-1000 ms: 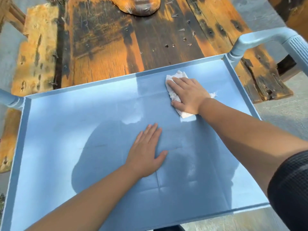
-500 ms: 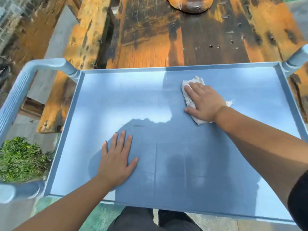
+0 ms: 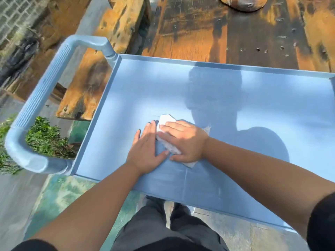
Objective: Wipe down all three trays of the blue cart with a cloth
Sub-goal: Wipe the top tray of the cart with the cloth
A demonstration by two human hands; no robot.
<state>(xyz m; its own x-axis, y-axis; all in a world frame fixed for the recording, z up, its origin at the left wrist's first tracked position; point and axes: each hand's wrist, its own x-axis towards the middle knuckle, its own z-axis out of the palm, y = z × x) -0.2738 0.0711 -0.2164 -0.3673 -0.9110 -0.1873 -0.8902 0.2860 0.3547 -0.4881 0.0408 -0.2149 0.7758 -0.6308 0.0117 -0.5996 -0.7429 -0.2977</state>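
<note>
The blue cart's top tray (image 3: 235,98) fills the middle of the view, with its raised rim all round. A white cloth (image 3: 165,120) lies on the tray near its left-centre. My right hand (image 3: 183,140) presses flat on the cloth, fingers pointing left, and covers most of it. My left hand (image 3: 146,149) rests flat on the tray, fingers spread, right beside the cloth, its thumb touching the cloth's lower edge. The lower trays are hidden under the top one.
The cart's ribbed blue handle (image 3: 36,104) loops out at the left. A weathered wooden table (image 3: 226,33) stands just beyond the far rim, with a wooden bench (image 3: 90,82) left of it. A green shrub (image 3: 45,140) grows below the handle. My legs stand at the near rim.
My right hand has slid the cloth left and toward me across the tray, meeting my left hand. The view has swung left, bringing the handle into sight.
</note>
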